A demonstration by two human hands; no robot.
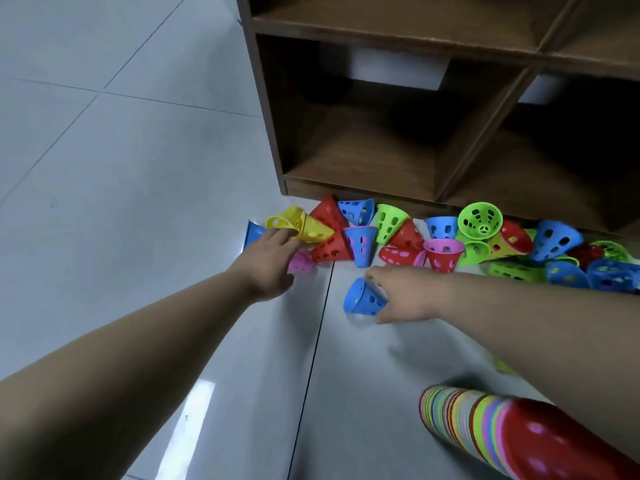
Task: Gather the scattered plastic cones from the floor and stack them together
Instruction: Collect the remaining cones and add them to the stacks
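Several perforated plastic cones in red, blue, green, yellow and pink lie scattered along the foot of a brown shelf. My left hand (268,261) reaches to the left end of the heap and holds a yellow cone (304,225) by its rim. A pink cone (300,263) lies just under that hand. My right hand (401,296) grips a blue cone (362,297) lying on its side on the floor, apart from the heap. A long stack of nested cones (512,431), red at its near end, lies at the bottom right under my right forearm.
The wooden shelf unit (381,188) with open cubbies stands right behind the cones. Pale grey floor tiles (121,168) spread to the left and towards me. More cones (568,268) pile up at the right edge.
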